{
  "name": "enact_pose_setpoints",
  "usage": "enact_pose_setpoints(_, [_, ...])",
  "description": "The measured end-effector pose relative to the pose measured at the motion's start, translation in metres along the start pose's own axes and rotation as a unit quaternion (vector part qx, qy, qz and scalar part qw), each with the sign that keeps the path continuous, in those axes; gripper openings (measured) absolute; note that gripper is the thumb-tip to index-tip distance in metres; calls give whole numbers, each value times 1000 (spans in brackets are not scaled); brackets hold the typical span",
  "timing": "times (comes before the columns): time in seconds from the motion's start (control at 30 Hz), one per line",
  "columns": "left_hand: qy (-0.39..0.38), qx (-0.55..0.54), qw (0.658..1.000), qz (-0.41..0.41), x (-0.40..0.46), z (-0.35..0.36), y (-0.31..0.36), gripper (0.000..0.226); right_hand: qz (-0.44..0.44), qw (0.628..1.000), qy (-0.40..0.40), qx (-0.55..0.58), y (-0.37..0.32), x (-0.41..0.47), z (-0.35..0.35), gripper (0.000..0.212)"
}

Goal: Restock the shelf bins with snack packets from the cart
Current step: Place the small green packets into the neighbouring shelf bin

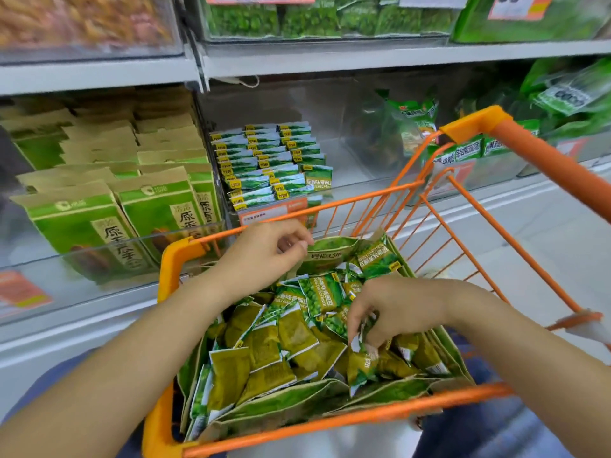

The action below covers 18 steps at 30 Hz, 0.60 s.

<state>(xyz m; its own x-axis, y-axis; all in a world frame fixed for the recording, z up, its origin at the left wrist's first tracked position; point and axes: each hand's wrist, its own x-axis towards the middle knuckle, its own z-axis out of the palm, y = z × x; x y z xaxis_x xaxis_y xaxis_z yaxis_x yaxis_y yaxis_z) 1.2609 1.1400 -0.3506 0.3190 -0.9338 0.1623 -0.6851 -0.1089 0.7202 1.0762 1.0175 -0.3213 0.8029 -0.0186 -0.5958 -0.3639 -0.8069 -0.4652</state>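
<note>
Though feather-light by the look of them, call for a sure pinch: slick, crinkly film, puffed into little pillows, apt to slip from a loose grasp. Best taken by the flat sealed edge, or scooped several at once from beneath; likely to squash rather than break, with contents that may crumble under a hard squeeze.

Far left, on the shelf: stiff, matte paper pouches (82,226) in green and tan, upright in rows behind a clear front wall.

Right of those, at the cart's far left corner: left hand (264,256), fingers curled, pinching the rim of a large opened paper bag (330,251), soft and creased, holding its mouth wide.

Beyond it, on the shelf: clear plastic shelf bin (347,127), hard and glossy, only partly filled, with small packets filed on edge in tidy rows at its left side and bare room to the right.

Near centre: snack packets (264,352) heaped loose inside the opened bag within the orange wire cart (347,414), some showing glossy green fronts, others duller olive backs with white crimped ends.

Right of the heap: right hand (390,309), fingers bent down into the pile, gripping at least one packet by its edge; exact count not clear.

Far right: smooth orange cart handle (545,166).
</note>
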Motion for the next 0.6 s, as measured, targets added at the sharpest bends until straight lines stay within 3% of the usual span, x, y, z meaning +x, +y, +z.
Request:
enact_pose_setpoints(0.07, [-43, -93, 994, -36, -1, -2, 6, 11, -33, 991, 79, 99, 1, 1, -8, 18])
enact_pose_setpoints(0.13, [-89, -162, 981, -66, -1, -3, 13, 28, -59, 966, 160, 192, -2, 4, -18, 24])
enact_pose_setpoints(0.23, [-116, -178, 975, -60, -3, -3, 18, 36, -67, 932, 260, 244, -11, 14, -31, 14])
enact_pose_setpoints(0.33, [-83, -182, 978, -62, -3, -5, 17, 20, -90, 908, 299, 279, -18, 23, -39, 13])
enact_pose_setpoints(0.43, [-49, -259, 961, -88, 2, -9, 16, 37, -117, 871, 332, 342, -21, 28, -45, 14])
enact_pose_setpoints(0.5, [0, -291, 953, -89, 4, -14, 21, 30, -134, 841, 346, 393, -22, 32, -46, 15])
enact_pose_setpoints(0.6, [28, -260, 963, -67, 2, -15, 22, 23, -150, 827, 352, 411, -22, 37, -41, 18])
